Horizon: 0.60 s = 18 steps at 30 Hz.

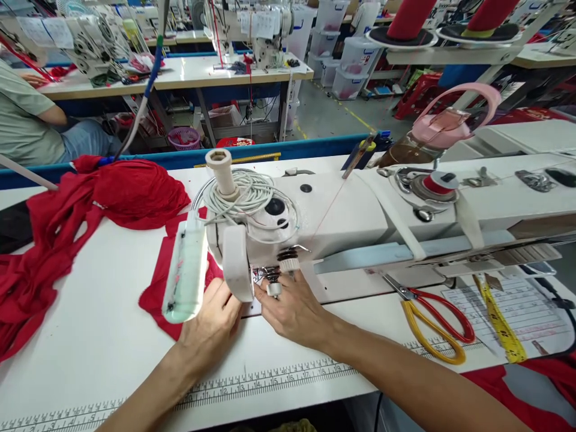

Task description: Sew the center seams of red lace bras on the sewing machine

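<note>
A white sewing machine (342,207) stands in front of me, with coiled white cable on its head. My left hand (212,312) is at the left of the needle area, fingers curled and closed on the edge of a red fabric piece (157,294). That fabric lies flat on the table, partly behind a lit lamp (185,270). My right hand (290,309) is at the needle area from the right, with its fingers bent and drawn together. The machine head's knobs cover its fingertips, so what they pinch is hidden. The needle itself is out of sight.
A heap of red fabric (135,192) lies at the left. Red-and-yellow-handled scissors (432,324), a yellow tape measure (501,324) and a written sheet (535,315) are at the right. A pink-lidded bottle (443,129) stands behind the machine. Another person (31,114) sits at far left.
</note>
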Each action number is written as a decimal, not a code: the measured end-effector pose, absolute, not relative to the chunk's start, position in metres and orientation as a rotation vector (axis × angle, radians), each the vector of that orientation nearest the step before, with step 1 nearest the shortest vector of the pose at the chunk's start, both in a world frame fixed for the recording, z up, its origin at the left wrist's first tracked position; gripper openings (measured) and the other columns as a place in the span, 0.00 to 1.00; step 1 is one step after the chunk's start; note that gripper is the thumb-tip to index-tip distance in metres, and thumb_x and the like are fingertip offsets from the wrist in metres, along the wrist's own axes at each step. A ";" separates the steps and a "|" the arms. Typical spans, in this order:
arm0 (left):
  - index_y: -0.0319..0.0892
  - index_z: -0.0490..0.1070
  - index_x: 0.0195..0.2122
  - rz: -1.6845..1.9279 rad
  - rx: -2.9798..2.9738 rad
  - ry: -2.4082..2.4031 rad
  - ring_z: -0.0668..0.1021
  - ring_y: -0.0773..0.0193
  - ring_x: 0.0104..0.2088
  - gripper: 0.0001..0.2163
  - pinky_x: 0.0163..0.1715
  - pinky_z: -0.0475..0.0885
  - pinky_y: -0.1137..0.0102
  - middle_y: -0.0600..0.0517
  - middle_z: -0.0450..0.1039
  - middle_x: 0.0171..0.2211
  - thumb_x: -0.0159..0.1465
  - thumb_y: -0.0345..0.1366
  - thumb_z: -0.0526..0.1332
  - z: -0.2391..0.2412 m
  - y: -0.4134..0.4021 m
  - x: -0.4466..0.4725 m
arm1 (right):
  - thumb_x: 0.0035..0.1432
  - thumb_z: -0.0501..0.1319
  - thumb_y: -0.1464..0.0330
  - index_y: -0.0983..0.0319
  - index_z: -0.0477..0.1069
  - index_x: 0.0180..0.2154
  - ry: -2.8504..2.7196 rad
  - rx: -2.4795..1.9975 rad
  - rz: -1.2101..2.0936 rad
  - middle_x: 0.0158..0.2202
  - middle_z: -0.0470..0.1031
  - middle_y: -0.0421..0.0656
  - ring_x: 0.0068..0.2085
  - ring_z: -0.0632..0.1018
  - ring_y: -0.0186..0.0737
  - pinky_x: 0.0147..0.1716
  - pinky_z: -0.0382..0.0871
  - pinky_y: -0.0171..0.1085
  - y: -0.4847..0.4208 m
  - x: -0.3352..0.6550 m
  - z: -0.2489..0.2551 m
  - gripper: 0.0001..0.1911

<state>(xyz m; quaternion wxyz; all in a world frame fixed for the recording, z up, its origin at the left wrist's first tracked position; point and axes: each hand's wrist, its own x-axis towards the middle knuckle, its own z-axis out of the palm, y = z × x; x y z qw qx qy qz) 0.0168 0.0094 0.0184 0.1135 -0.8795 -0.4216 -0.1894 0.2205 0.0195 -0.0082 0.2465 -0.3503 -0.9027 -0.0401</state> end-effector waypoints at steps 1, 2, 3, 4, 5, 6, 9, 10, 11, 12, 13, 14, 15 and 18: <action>0.40 0.74 0.40 -0.583 -2.582 -1.248 0.71 0.62 0.31 0.09 0.33 0.63 0.67 0.49 0.72 0.31 0.66 0.23 0.55 0.016 0.009 0.016 | 0.64 0.58 0.72 0.65 0.75 0.45 -2.461 -0.951 -0.113 0.38 0.76 0.46 0.39 0.66 0.43 0.32 0.48 0.42 0.019 0.221 -0.009 0.10; 0.40 0.74 0.41 -0.617 -2.594 -1.265 0.71 0.62 0.31 0.09 0.33 0.63 0.67 0.49 0.72 0.31 0.66 0.25 0.56 0.014 0.009 0.016 | 0.64 0.58 0.72 0.65 0.75 0.45 -2.457 -0.950 -0.114 0.38 0.77 0.46 0.39 0.66 0.43 0.31 0.47 0.41 0.019 0.221 -0.009 0.10; 0.41 0.74 0.42 -0.652 -2.613 -1.284 0.71 0.62 0.32 0.08 0.34 0.64 0.67 0.49 0.72 0.31 0.67 0.26 0.56 0.012 0.010 0.015 | 0.64 0.58 0.72 0.65 0.75 0.45 -2.452 -0.949 -0.113 0.38 0.77 0.46 0.38 0.66 0.43 0.31 0.47 0.41 0.018 0.221 -0.009 0.10; 0.41 0.74 0.43 -0.679 -2.636 -1.300 0.71 0.61 0.32 0.08 0.34 0.64 0.68 0.49 0.72 0.31 0.67 0.27 0.57 0.011 0.010 0.013 | 0.64 0.58 0.72 0.65 0.75 0.45 -2.449 -0.949 -0.108 0.37 0.77 0.45 0.38 0.66 0.43 0.30 0.47 0.41 0.018 0.221 -0.009 0.10; 0.41 0.74 0.44 -0.697 -2.662 -1.311 0.71 0.61 0.33 0.09 0.34 0.65 0.68 0.49 0.73 0.32 0.67 0.27 0.56 0.010 0.010 0.012 | 0.64 0.58 0.72 0.65 0.75 0.45 -2.449 -0.954 -0.100 0.37 0.77 0.45 0.38 0.66 0.43 0.30 0.47 0.41 0.017 0.221 -0.009 0.10; 0.41 0.73 0.46 -0.710 -2.686 -1.316 0.72 0.61 0.34 0.10 0.35 0.65 0.68 0.48 0.74 0.34 0.67 0.26 0.56 0.010 0.010 0.010 | 0.64 0.58 0.73 0.65 0.75 0.45 -2.452 -0.965 -0.088 0.37 0.77 0.45 0.37 0.66 0.42 0.29 0.46 0.41 0.017 0.221 -0.010 0.10; 0.42 0.73 0.47 -0.750 -2.722 -1.331 0.72 0.60 0.37 0.12 0.36 0.66 0.67 0.48 0.74 0.37 0.66 0.24 0.56 0.009 0.011 0.008 | 0.64 0.58 0.73 0.65 0.75 0.45 -2.461 -0.980 -0.049 0.38 0.77 0.45 0.37 0.67 0.41 0.27 0.45 0.41 0.017 0.221 -0.010 0.10; 0.42 0.73 0.47 -0.765 -2.731 -1.329 0.72 0.60 0.36 0.12 0.36 0.66 0.67 0.48 0.74 0.36 0.66 0.24 0.56 0.009 0.011 0.008 | 0.64 0.58 0.73 0.65 0.75 0.45 -2.465 -0.980 -0.038 0.37 0.77 0.45 0.37 0.67 0.41 0.27 0.46 0.40 0.017 0.221 -0.010 0.10; 0.41 0.73 0.46 -0.782 -2.736 -1.330 0.71 0.60 0.36 0.11 0.36 0.65 0.67 0.49 0.73 0.34 0.66 0.24 0.56 0.010 0.011 0.008 | 0.64 0.58 0.73 0.64 0.76 0.44 -2.466 -0.979 -0.032 0.37 0.77 0.45 0.37 0.68 0.41 0.27 0.46 0.40 0.017 0.221 -0.010 0.10; 0.41 0.73 0.44 -0.801 -2.739 -1.333 0.71 0.60 0.35 0.10 0.36 0.65 0.67 0.49 0.72 0.33 0.66 0.24 0.56 0.010 0.012 0.009 | 0.64 0.57 0.74 0.64 0.76 0.44 -2.470 -0.977 -0.028 0.38 0.78 0.45 0.38 0.68 0.42 0.27 0.47 0.40 0.017 0.221 -0.010 0.10; 0.41 0.73 0.43 -0.827 -2.740 -1.334 0.70 0.61 0.34 0.09 0.35 0.65 0.68 0.50 0.71 0.32 0.66 0.25 0.56 0.011 0.013 0.010 | 0.64 0.57 0.74 0.64 0.76 0.44 -2.476 -0.979 -0.026 0.38 0.78 0.45 0.39 0.69 0.42 0.27 0.47 0.40 0.017 0.221 -0.010 0.10; 0.41 0.73 0.40 -0.859 -2.742 -1.329 0.70 0.61 0.33 0.08 0.34 0.64 0.68 0.50 0.71 0.31 0.66 0.25 0.56 0.012 0.014 0.011 | 0.65 0.56 0.74 0.64 0.76 0.43 -2.481 -0.985 -0.024 0.39 0.78 0.46 0.39 0.69 0.42 0.26 0.48 0.40 0.017 0.221 -0.010 0.11; 0.41 0.73 0.38 -0.890 -2.742 -1.327 0.69 0.62 0.32 0.07 0.33 0.64 0.68 0.50 0.70 0.30 0.66 0.25 0.56 0.013 0.015 0.013 | 0.65 0.56 0.74 0.65 0.76 0.43 -2.484 -0.987 -0.024 0.39 0.78 0.46 0.39 0.69 0.42 0.26 0.48 0.40 0.016 0.221 -0.009 0.11; 0.41 0.71 0.32 -0.965 -2.733 -1.327 0.68 0.63 0.31 0.07 0.32 0.62 0.69 0.51 0.68 0.27 0.66 0.25 0.57 0.015 0.017 0.016 | 0.65 0.56 0.74 0.65 0.77 0.41 -2.484 -0.988 -0.042 0.39 0.78 0.46 0.39 0.69 0.42 0.26 0.48 0.40 0.015 0.221 -0.008 0.10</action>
